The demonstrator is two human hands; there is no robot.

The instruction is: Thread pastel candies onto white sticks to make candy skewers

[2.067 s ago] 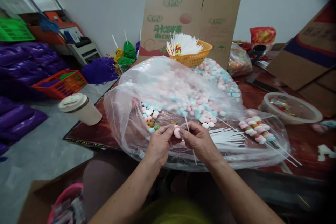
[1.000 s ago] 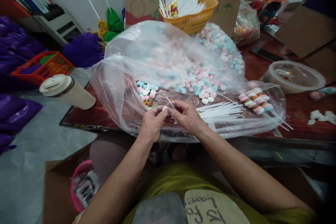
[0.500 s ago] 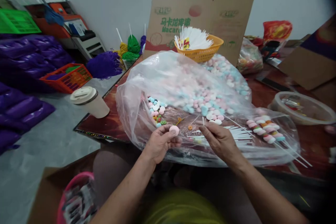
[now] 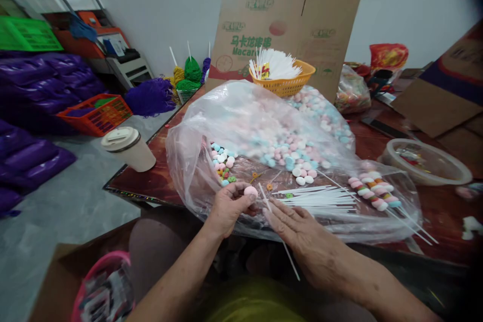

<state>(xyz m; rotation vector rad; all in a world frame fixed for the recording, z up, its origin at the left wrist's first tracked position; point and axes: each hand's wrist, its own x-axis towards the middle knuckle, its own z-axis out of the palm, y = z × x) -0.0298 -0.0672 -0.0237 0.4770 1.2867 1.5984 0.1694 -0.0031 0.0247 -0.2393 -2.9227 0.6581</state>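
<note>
Between the thumb and fingers of my left hand [image 4: 228, 210] is a pink marshmallow [image 4: 250, 191]. My right hand [image 4: 298, 229] is closed on a thin white stick [image 4: 290, 260], whose upper end points up beside the marshmallow, apart from it. Right of my hands, a bundle of white sticks [image 4: 324, 200] lies on the clear plastic bag [image 4: 188, 161]. Loose marshmallows [image 4: 302, 153] in pink, white and blue are heaped behind. Small coloured candies [image 4: 225, 173] lie to the left. Finished-looking marshmallow skewers [image 4: 372, 190] rest at the right.
A white lidded cup [image 4: 130, 148] stands at the table's left edge. Behind the bag, a yellow basket [image 4: 289, 85] holds many sticks before a cardboard box [image 4: 324, 15]. A clear plastic tub [image 4: 433, 181] sits at the right; a pink bucket [image 4: 79, 297] is below left.
My right hand has moved left and down from the stick pile, bringing a white stick close to the marshmallow. My left hand still holds the marshmallow in nearly the same place.
</note>
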